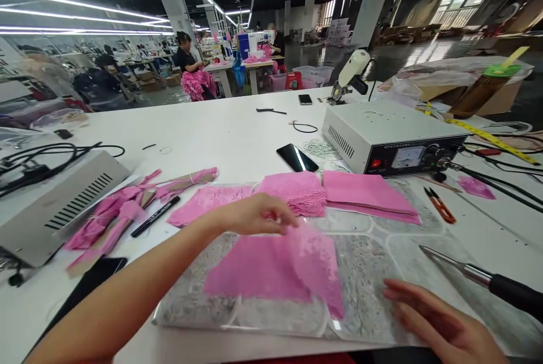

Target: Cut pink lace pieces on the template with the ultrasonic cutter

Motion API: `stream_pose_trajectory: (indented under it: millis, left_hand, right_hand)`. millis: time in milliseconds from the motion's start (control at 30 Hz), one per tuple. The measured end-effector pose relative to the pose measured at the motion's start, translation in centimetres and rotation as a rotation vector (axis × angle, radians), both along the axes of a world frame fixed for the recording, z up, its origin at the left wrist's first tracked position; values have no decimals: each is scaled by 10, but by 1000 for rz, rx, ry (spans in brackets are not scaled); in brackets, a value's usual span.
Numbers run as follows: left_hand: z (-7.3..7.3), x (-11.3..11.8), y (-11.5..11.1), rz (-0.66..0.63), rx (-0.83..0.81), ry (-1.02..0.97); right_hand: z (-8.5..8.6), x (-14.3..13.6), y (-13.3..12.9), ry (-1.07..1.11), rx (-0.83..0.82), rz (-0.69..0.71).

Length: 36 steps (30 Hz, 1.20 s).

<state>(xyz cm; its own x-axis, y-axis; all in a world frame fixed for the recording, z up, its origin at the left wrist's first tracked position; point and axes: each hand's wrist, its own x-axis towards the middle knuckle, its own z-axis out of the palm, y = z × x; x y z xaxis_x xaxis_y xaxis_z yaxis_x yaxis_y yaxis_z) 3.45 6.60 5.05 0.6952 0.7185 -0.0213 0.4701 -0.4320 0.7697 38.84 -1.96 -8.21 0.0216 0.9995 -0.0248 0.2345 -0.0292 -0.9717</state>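
Observation:
My left hand (263, 216) pinches the upper edge of a pink lace piece (316, 262), which hangs over the right part of a flat pink fabric piece (258, 271) on the grey marbled mat (360, 273). My right hand (436, 316) rests low at the right, its fingers apart and holding nothing. Behind my left hand lie a pink lace piece (212, 201), a stack of pink lace pieces (294, 189) and a stack of plain pink pieces (369, 194). A black-handled tool with a metal tip (479, 274) lies beyond my right hand.
A grey power box (392, 135) with cables stands behind the mat; another grey box (63, 200) is at left. Orange snips (441, 206), a black marker (155, 217), pink strips (110, 211) and a phone (297, 158) lie around. A person (190, 64) sits far back.

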Motion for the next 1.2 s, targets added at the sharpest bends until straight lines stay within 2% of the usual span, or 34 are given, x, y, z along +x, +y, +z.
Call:
stream_pose_trajectory:
  millis: [100,200,267,400,667,800,900,967,1100,1200]
  left_hand:
    - [-16,-46,-40,100,15,21]
    - [-37,-73,-75,201,50,10]
    - [-48,-82,-93,255,67,0]
    - [-63,-88,-115,325,128,27]
    - [-80,-91,-134,330,298,69]
    - [-83,-94,-137,347,320,83]
    - [-83,-95,-139,350,330,90]
    - [-82,-96,-141,345,327,96]
    - [-78,-97,-145,333,312,111]
    - [-73,-99,-150,318,297,116]
  right_hand:
    - [25,-39,25,-156,181,195]
    - [42,-73,52,-365,283,326]
    - [45,-92,65,-489,253,405]
    - [38,-114,77,-650,205,542]
    - [32,-123,79,-678,254,582]
    - [32,-132,87,-697,280,597]
    - [35,-134,81,-694,332,600]
    - [38,-131,70,-661,415,619]
    - [42,-121,43,-607,697,777]
    - [39,-115,33,-649,900,787]
